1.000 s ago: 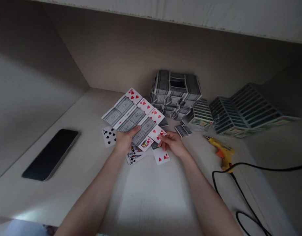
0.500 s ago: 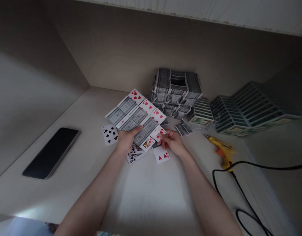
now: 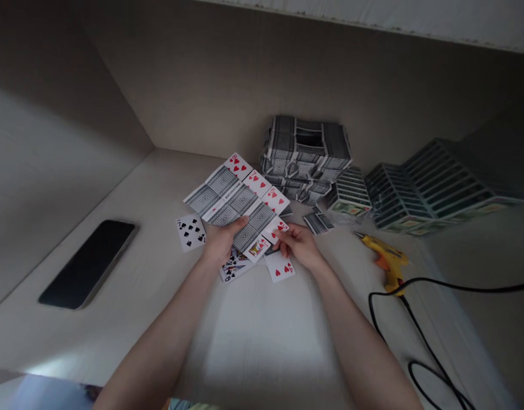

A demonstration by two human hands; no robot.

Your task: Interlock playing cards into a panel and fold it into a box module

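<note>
A flat panel of joined playing cards point(image 3: 240, 203) is held tilted above the table, mostly grey patterned backs upward, with heart faces along its far right edge. My left hand point(image 3: 221, 242) grips its near edge, thumb on top and the other fingers hidden beneath. My right hand point(image 3: 300, 244) pinches the five of hearts point(image 3: 275, 229) at the panel's right corner. Under and beside the panel lie a seven of spades point(image 3: 190, 232), a four of hearts point(image 3: 280, 266) and a queen of clubs point(image 3: 236, 267), partly covered.
Behind stands a structure built of cards point(image 3: 306, 151). Several stacks of cards point(image 3: 349, 191) and bigger slatted card pieces point(image 3: 428, 188) are to its right. A yellow glue gun point(image 3: 387, 262) with a looping black cable point(image 3: 428, 336) lies right, a black phone point(image 3: 89, 265) left. Walls and a shelf edge surround the table.
Almost nothing differs. The view has shifted very slightly, and both hands keep the same hold on the card panel.
</note>
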